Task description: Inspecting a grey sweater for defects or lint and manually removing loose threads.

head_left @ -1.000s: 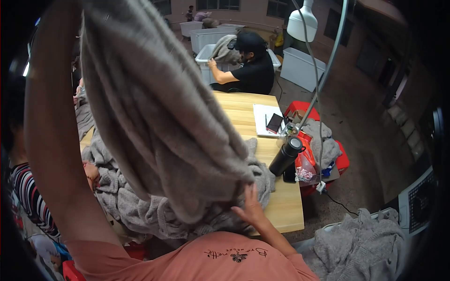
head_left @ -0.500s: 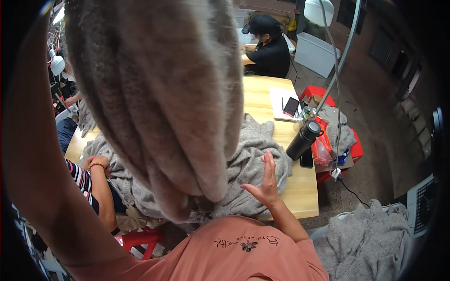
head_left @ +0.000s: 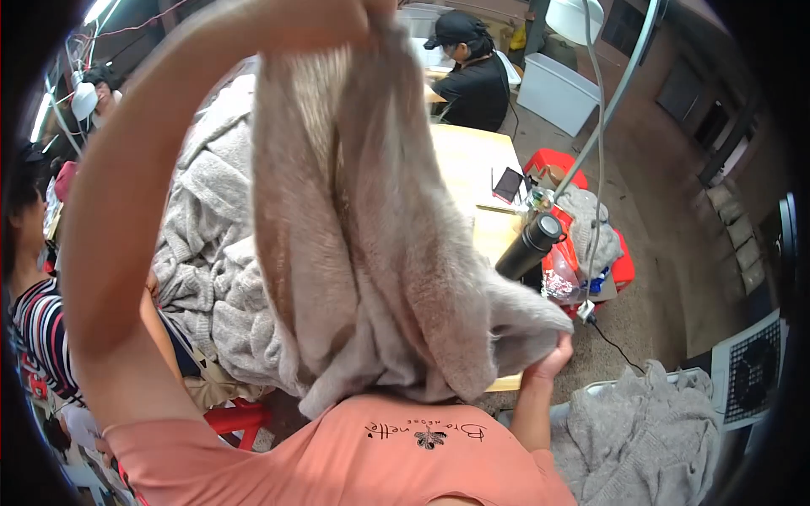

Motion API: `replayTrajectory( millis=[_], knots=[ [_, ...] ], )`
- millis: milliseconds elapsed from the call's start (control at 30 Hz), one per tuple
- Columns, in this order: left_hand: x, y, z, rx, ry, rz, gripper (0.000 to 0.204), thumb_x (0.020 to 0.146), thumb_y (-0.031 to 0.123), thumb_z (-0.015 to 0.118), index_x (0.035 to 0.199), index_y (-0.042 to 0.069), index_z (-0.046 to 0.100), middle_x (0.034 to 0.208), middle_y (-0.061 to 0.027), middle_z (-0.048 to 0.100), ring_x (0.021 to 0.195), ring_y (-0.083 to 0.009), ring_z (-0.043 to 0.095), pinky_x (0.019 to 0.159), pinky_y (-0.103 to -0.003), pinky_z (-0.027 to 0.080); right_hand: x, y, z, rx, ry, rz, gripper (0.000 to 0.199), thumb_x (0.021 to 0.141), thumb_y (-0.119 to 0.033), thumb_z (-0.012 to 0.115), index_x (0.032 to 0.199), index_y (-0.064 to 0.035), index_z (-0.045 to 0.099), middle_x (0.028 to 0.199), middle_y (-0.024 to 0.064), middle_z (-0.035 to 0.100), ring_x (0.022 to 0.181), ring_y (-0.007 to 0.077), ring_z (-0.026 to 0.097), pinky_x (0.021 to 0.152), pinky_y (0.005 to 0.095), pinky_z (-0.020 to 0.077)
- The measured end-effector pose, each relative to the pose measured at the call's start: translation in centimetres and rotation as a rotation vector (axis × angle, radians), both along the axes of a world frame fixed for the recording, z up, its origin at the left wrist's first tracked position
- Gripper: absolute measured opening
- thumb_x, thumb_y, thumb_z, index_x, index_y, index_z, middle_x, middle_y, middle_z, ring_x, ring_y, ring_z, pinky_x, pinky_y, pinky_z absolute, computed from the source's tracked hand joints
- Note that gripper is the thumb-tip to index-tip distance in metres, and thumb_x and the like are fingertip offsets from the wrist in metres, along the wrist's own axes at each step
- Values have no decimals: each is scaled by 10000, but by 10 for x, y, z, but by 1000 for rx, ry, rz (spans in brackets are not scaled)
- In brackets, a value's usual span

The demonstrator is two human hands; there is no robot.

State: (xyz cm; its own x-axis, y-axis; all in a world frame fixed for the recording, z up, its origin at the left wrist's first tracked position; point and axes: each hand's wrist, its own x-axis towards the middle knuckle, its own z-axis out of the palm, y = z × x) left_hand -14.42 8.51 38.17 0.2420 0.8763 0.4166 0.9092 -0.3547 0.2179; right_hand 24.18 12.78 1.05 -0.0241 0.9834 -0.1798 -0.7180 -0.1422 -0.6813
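Observation:
I hold a grey-beige knitted garment [head_left: 371, 244] up high in front of me. My left hand [head_left: 325, 15] grips its top near the upper edge of the view, the arm raised in an arc. My right hand [head_left: 553, 354] is closed on the garment's lower right edge, just above the wooden table's [head_left: 472, 164] near corner. The cloth hangs down over a pile of grey knitwear [head_left: 207, 253] on the table.
A black flask [head_left: 530, 246] stands at the table's right edge, next to a phone [head_left: 509, 183] and a lamp pole [head_left: 603, 118]. Red crates [head_left: 623, 266] with cloth sit on the floor. A person in black [head_left: 472, 80] sits at the far end; another in stripes [head_left: 34, 329] is at left. More grey knitwear [head_left: 641, 438] lies lower right.
My right hand, open over the pile before, has dropped and closed on the garment's lower edge. The raised garment has shifted right and spread wider.

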Motion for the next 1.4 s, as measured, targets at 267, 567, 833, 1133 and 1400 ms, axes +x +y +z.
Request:
replayTrajectory(
  millis=[267, 567, 833, 1133, 1400],
  knots=[
    [56, 35, -236, -295, -330, 238, 159, 662, 28, 549, 806, 31, 618, 744, -196, 600, 708, -298, 597, 670, -365, 455, 64, -10, -145, 371, -1699, -48, 496, 690, -83, 643, 1143, 12, 463, 1074, 191, 507, 1020, 323, 497, 866, 380, 403],
    [141, 4, -302, -274, -512, -171, 132, 694, 36, 646, 798, 3, 570, 677, -152, 551, 606, -217, 553, 550, -313, 414, -43, -10, -2, 921, -1222, 40, 714, 603, -20, 703, 1241, -6, 382, 1257, 166, 394, 1135, 290, 427, 911, 358, 360],
    [121, -22, -298, -195, -590, -93, 216, 656, 34, 661, 863, 27, 598, 697, -125, 579, 651, -315, 556, 559, -338, 439, -61, -12, 1, 912, -826, 365, 227, 706, 17, 650, 925, 3, 592, 770, 109, 623, 656, 121, 577, 582, 245, 453],
    [113, -50, -346, -221, -438, 249, 84, 657, 18, 626, 733, 12, 589, 747, -127, 579, 685, -302, 566, 605, -355, 449, -35, 27, -23, 544, -783, 180, 96, 760, 9, 615, 853, 20, 594, 787, 7, 593, 708, 67, 514, 652, 218, 426],
    [107, -53, -335, -325, -999, 308, 77, 768, 58, 600, 777, -17, 616, 609, -65, 552, 566, -58, 499, 512, -232, 401, -44, 42, -27, 974, -1230, 249, 524, 596, -29, 675, 1090, 16, 504, 1084, 142, 524, 1035, 268, 497, 834, 322, 404]
  ],
)
